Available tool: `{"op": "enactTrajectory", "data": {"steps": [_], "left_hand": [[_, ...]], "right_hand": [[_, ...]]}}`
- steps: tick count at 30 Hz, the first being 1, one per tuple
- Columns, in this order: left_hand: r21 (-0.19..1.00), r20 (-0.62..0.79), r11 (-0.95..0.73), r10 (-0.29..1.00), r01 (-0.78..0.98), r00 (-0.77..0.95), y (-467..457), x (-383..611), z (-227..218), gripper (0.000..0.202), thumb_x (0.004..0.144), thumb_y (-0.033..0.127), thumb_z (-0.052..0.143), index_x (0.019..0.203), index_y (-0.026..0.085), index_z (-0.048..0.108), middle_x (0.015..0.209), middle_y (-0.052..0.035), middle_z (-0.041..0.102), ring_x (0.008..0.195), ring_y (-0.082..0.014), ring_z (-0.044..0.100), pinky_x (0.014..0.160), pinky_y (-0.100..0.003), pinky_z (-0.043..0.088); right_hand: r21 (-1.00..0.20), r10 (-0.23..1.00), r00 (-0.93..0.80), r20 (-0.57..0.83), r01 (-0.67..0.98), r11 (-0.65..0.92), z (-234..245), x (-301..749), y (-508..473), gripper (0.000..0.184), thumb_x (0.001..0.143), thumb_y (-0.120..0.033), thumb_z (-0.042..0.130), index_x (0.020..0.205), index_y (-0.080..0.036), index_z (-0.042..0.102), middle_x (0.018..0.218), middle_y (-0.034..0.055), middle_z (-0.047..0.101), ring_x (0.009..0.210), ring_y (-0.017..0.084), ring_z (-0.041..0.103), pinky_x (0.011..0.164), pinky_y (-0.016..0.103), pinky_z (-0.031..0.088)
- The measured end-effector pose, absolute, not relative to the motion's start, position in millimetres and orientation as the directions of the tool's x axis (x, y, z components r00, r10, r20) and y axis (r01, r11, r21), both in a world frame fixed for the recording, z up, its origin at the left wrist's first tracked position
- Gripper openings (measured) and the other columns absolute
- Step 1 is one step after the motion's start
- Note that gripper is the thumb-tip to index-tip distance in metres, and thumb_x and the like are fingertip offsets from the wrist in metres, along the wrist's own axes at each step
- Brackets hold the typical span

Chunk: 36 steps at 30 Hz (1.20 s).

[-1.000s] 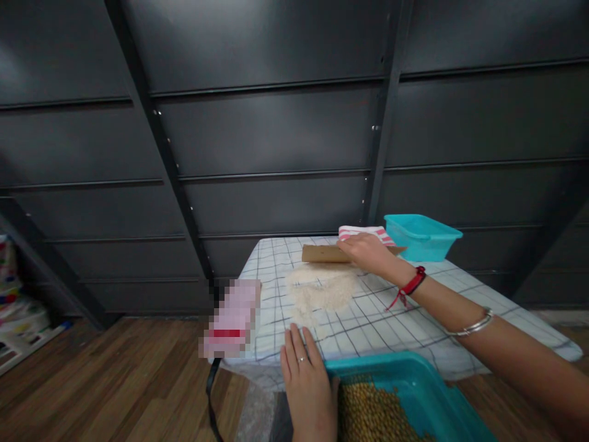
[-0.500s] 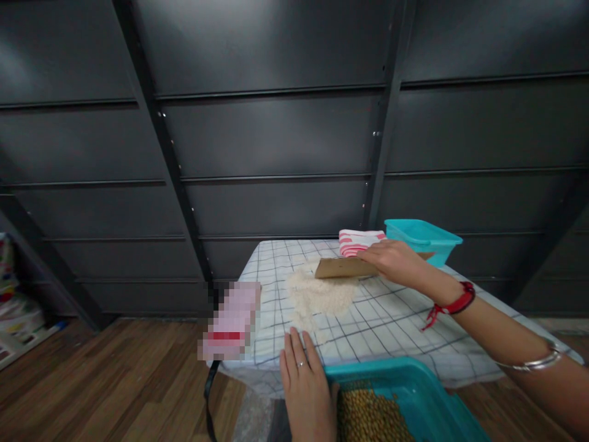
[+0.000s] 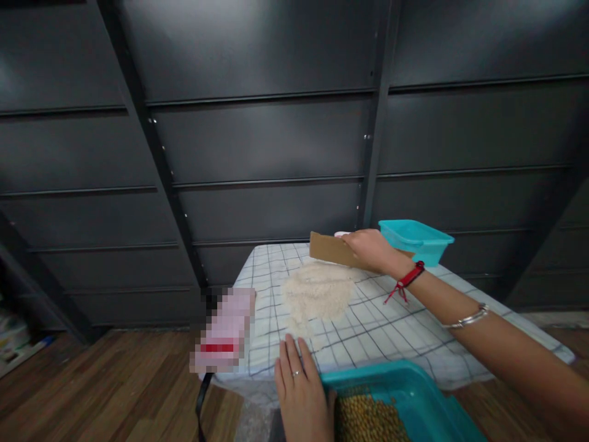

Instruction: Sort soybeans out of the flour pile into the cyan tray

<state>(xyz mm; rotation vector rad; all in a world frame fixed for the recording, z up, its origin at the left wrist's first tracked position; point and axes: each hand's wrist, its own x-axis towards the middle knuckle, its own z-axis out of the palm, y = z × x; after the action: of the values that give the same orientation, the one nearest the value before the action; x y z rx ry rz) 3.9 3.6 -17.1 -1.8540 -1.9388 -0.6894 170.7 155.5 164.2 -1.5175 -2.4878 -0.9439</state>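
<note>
My right hand point(image 3: 373, 250) grips a flat strip of brown cardboard point(image 3: 329, 248), held on edge just behind a spread pile of pale rice-like grains point(image 3: 317, 291). The grains lie on a white checked cloth point(image 3: 264, 270) over the table. My left hand point(image 3: 300, 387) rests flat on the near edge of the cloth, fingers stretched out and holding nothing. Beside it, a teal tray point(image 3: 427, 399) contains yellow-brown beans or similar seeds point(image 3: 368, 417). Mostly hidden behind the cardboard and my right hand is a folded pink-and-white cloth point(image 3: 340, 234).
A turquoise plastic tub point(image 3: 416, 239) stands at the table's back right. On the left edge lies a blurred-out pink object point(image 3: 225, 328) with a black strap point(image 3: 200, 405) hanging down. A dark panelled wall point(image 3: 262, 147) rises behind the table, above a wooden floor point(image 3: 129, 380).
My right hand has shifted slightly left and back, and the cardboard has lifted and tilted away from the grains, now covering most of the pink-and-white cloth. My left hand stays on the cloth.
</note>
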Motion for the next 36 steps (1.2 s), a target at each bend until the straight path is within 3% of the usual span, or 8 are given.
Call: {"op": "enactTrajectory", "data": {"steps": [8,14,20,36], "left_hand": [[0.077,0.585,0.012,0.809,0.997,-0.055,6.6,2.3,-24.5,0.064,0.059,0.015,0.057,0.121,0.003,0.045,0.131,-0.0219,0.043,0.121,-0.0343,0.037,0.097,-0.048,0.036],[0.076,0.604,0.011,0.795,0.997,-0.055,7.9,2.4,-26.5,0.062,0.059,0.015,0.054,0.120,0.003,0.046,0.130,-0.0217,0.043,0.121,-0.0347,0.037,0.096,-0.049,0.036],[0.042,0.604,0.012,0.797,0.999,-0.035,9.4,-0.5,-29.9,0.061,0.060,0.015,0.054,0.120,0.005,0.047,0.129,-0.0210,0.045,0.120,-0.0338,0.039,0.095,-0.049,0.037],[0.132,0.588,0.007,0.805,0.991,-0.084,10.6,2.5,-32.6,0.066,0.056,0.014,0.053,0.121,0.004,0.045,0.132,-0.0221,0.041,0.124,-0.0348,0.033,0.098,-0.050,0.034]], "right_hand": [[0.471,0.787,-0.566,0.246,0.780,0.413,167.7,139.3,156.3,0.020,0.077,-0.012,0.045,0.088,-0.014,0.062,0.083,0.0112,0.066,0.076,0.020,0.062,0.058,0.026,0.037],[0.482,0.777,-0.561,0.285,0.785,0.390,189.1,142.4,152.9,0.022,0.080,-0.012,0.043,0.093,-0.013,0.060,0.089,0.0125,0.066,0.082,0.022,0.061,0.060,0.027,0.039],[0.468,0.793,-0.542,0.278,0.798,0.381,172.7,132.0,173.5,0.023,0.082,-0.012,0.041,0.088,-0.010,0.062,0.087,0.0153,0.066,0.079,0.023,0.063,0.058,0.028,0.040],[0.500,0.706,-0.661,0.255,0.715,0.489,177.0,128.9,139.9,0.018,0.078,-0.009,0.046,0.087,-0.013,0.061,0.080,0.0086,0.067,0.071,0.017,0.061,0.054,0.025,0.032]]}}
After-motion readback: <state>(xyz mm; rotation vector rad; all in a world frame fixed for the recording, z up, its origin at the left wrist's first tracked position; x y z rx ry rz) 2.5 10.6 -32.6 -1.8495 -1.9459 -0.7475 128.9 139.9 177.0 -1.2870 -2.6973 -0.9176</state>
